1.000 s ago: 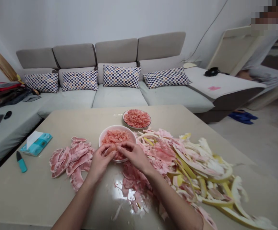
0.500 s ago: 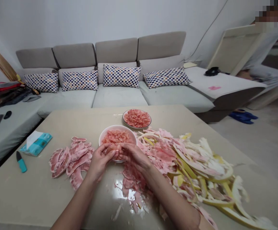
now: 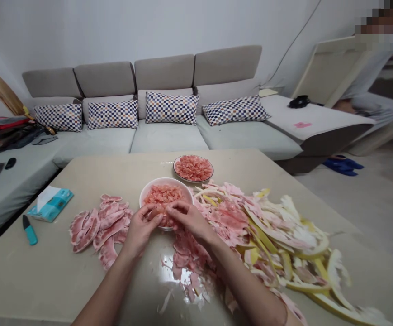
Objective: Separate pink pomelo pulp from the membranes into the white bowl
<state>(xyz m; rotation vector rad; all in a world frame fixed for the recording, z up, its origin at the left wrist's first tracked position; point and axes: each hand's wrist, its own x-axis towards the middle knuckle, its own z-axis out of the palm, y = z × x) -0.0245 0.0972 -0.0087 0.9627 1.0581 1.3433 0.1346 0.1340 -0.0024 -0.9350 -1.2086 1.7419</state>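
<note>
My left hand point(image 3: 141, 228) and my right hand point(image 3: 190, 220) meet over the near rim of a white bowl point(image 3: 146, 192) filled with pink pomelo flesh. Both hands pinch one pink pomelo segment point(image 3: 158, 214) between their fingertips. A second bowl point(image 3: 210, 168) of peeled flesh stands just behind the first. Unpeeled pink segments point(image 3: 97, 225) lie to the left of my left hand. Torn pink membrane scraps point(image 3: 186, 262) lie under my right wrist.
A big heap of yellow-white pomelo peel point(image 3: 284, 244) covers the table's right side. A teal tissue pack point(image 3: 51, 204) and a teal-handled knife point(image 3: 30, 229) lie at the left edge. Behind the table stands a grey sofa point(image 3: 169, 136) with checked cushions. A person sits at far right.
My hands have stayed over the bowl's rim; the fingers shifted slightly on the segment, the right hand turning a little.
</note>
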